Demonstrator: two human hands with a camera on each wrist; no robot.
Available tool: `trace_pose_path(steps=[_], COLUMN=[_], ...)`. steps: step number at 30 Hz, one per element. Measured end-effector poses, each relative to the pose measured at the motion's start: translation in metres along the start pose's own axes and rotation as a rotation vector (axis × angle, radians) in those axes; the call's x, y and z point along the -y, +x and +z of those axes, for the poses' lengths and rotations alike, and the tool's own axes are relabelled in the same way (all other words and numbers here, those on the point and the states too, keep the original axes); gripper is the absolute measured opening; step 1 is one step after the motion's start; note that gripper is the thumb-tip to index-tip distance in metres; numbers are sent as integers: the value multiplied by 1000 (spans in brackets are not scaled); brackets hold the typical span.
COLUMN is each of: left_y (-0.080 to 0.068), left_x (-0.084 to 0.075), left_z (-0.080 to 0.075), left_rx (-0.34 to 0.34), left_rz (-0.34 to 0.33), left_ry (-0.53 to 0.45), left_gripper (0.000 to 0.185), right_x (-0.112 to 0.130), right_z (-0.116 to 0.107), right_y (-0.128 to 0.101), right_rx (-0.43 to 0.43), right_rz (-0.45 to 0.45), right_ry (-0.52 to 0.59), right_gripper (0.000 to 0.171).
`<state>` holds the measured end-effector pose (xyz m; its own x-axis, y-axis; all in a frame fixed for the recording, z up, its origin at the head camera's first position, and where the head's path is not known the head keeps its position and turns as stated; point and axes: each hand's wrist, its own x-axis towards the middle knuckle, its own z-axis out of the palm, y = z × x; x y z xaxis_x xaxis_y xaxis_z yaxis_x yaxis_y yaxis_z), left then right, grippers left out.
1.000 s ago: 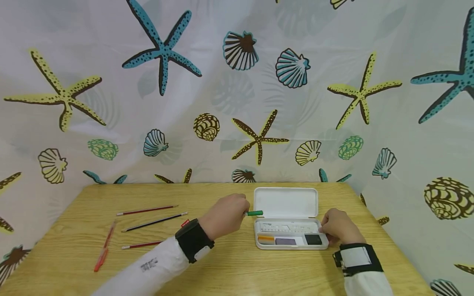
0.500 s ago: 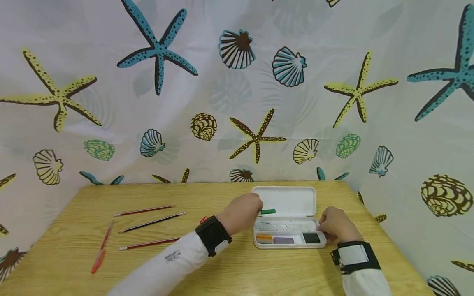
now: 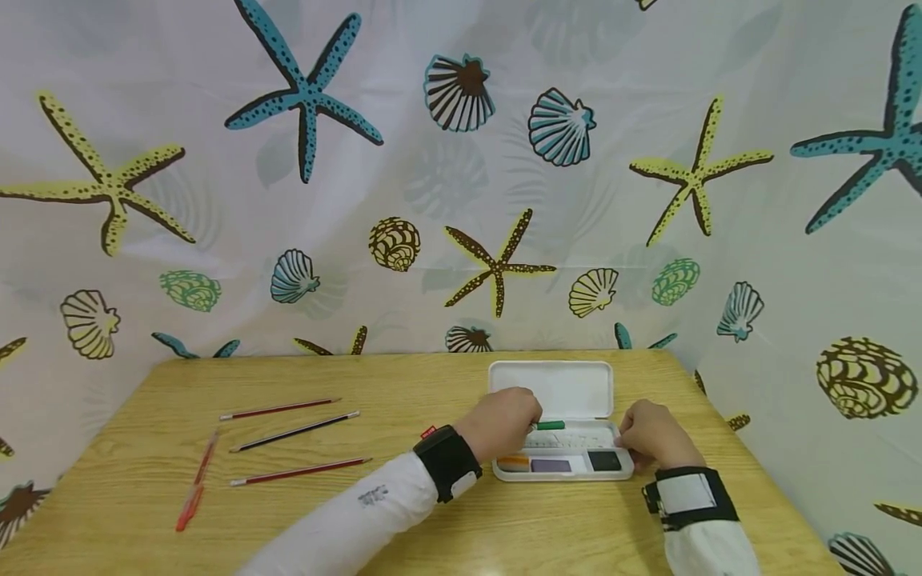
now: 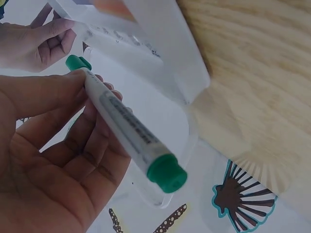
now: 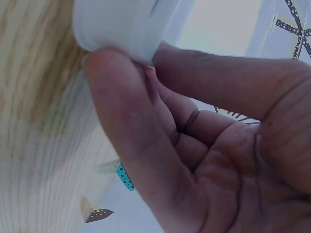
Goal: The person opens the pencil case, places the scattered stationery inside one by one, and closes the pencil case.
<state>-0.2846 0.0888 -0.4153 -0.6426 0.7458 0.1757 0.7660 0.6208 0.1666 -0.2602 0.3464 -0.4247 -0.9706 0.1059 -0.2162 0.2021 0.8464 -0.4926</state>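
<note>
My left hand [image 3: 500,422] pinches a white marker [image 4: 124,124] with green ends between thumb and fingers. The hand is above the left part of an open white pencil case [image 3: 576,384], and the marker's green cap [image 3: 551,426] points right, over the inner compartment. Inside the case lie a clear ruler [image 3: 576,441], an orange block [image 3: 513,463], a purple block [image 3: 551,466] and a black block [image 3: 604,461]. At the case's right end, my right hand [image 3: 657,436] grips the case wall [image 5: 109,24] between thumb and index finger. Part of the ruler is hidden behind the left hand.
On the left half of the wooden table [image 3: 403,384] lie two red pencils, one farther back [image 3: 279,409] and one nearer [image 3: 301,472], plus a black pencil [image 3: 294,432]. A red pen [image 3: 196,484] lies left of them. A shell-patterned cloth [image 3: 403,312] hangs behind.
My left hand has moved right with the marker, from beside the case to over its compartment. The right hand keeps its hold on the case end.
</note>
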Motion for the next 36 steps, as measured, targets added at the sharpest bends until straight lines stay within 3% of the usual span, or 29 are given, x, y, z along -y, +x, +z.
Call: trace_pose_path(steps=[10, 18, 36], left_y=[7, 13, 13], left_x=[-5, -10, -15], left_z=[19, 30, 34], left_rx=[22, -9, 3], left_rz=[5, 32, 24], left_ry=[2, 20, 39], left_gripper=[9, 11, 12], right_x=[2, -1, -2], right_z=[-1, 0, 2], right_y=[1, 1, 1], right_rx=[0, 3, -2], right_rz=[3, 14, -2], right_ry=[5, 6, 13], right_gripper=[11, 10, 12])
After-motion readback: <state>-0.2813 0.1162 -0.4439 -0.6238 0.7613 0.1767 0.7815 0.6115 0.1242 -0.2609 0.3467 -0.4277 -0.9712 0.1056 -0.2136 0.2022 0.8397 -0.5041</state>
